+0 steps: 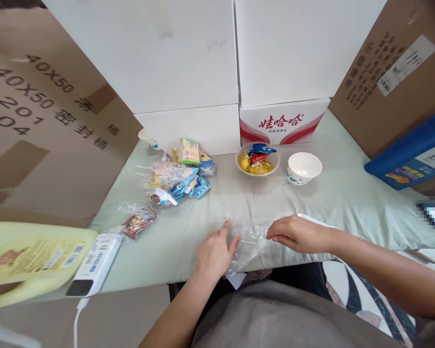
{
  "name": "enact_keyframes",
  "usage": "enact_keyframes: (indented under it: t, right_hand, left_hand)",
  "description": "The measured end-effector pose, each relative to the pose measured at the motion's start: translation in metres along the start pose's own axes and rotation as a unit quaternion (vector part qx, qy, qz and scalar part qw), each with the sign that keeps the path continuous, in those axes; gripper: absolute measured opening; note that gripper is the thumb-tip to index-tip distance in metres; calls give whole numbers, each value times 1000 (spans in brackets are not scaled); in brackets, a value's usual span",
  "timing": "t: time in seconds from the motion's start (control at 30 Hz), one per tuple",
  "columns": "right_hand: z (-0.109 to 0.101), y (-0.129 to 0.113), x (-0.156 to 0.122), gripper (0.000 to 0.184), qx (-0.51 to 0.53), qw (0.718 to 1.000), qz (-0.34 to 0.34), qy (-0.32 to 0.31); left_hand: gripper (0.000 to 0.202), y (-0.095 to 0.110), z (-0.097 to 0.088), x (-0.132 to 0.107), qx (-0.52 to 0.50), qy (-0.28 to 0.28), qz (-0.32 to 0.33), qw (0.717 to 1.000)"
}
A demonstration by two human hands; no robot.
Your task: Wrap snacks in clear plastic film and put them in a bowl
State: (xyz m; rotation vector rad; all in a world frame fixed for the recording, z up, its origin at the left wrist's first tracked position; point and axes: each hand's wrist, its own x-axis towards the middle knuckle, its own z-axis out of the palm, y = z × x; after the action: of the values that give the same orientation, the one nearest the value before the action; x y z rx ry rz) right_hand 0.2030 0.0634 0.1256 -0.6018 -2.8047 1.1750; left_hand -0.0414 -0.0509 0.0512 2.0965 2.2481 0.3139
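Note:
A clear plastic bag (253, 244) lies crumpled on the cloth near the front edge, between my hands. At its left side rests my left hand (213, 251), its index finger stretched out and its thumb apart, touching the plastic's edge. From the right, my right hand (300, 234) pinches part of the bag between thumb and fingers. Beyond the hands stand a clear bowl (239, 166) with blue, red and yellow packets inside and a white paper bowl (304, 166) beside it. To the left sits a pile of wrapped snacks (177, 176), with a brown snack packet (139, 222) apart from it.
A yellow jug (39, 256) and a white power bank (96, 263) with a cable lie at front left. A blue jug (413, 154) leans at right. Cardboard boxes (39, 121) flank both sides; white boxes (188, 130) form the back. A paper cup (147, 137) lies back left.

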Motion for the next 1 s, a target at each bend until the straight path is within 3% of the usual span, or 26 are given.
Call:
enact_keyframes:
  t: [0.1, 0.2, 0.27, 0.37, 0.5, 0.6, 0.7, 0.8, 0.9, 0.93, 1.0]
  right_hand:
    - [34, 16, -12, 34, -118, 991, 50, 37]
    - [58, 23, -14, 36, -190, 977, 74, 55]
    - [65, 22, -15, 34, -198, 975, 97, 42]
    - [63, 20, -11, 29, -185, 975, 111, 55]
    - [58, 36, 8, 27, -169, 973, 56, 148]
    - [65, 57, 24, 39, -194, 959, 65, 195]
    - [72, 71, 27, 60, -230, 948, 109, 189]
    - [70, 71, 19, 49, -216, 947, 126, 199]
    - [62, 60, 5, 36, -167, 952, 94, 238]
    - [59, 55, 1, 33, -151, 956, 75, 241]
    - [57, 47, -5, 30, -131, 965, 41, 225]
  left_hand:
    - [26, 4, -6, 11, 11, 17, 18, 1000]
    - [18, 10, 0, 22, -59, 35, 160, 985]
    - [17, 12, 7, 28, -80, 16, 211, 974]
    - [34, 12, 13, 34, -51, -13, 166, 985]
    - [42, 11, 14, 42, -34, -60, 166, 984]
    - [53, 0, 16, 48, -14, -74, 189, 979]
    - [61, -28, 19, 53, 7, -74, 158, 985]
    - [48, -54, 13, 52, -6, -9, 92, 996]
    - [33, -56, -3, 44, -101, 62, 75, 990]
    - [31, -51, -9, 41, -140, 50, 84, 985]
    - [30, -37, -20, 33, -193, -28, 110, 975]
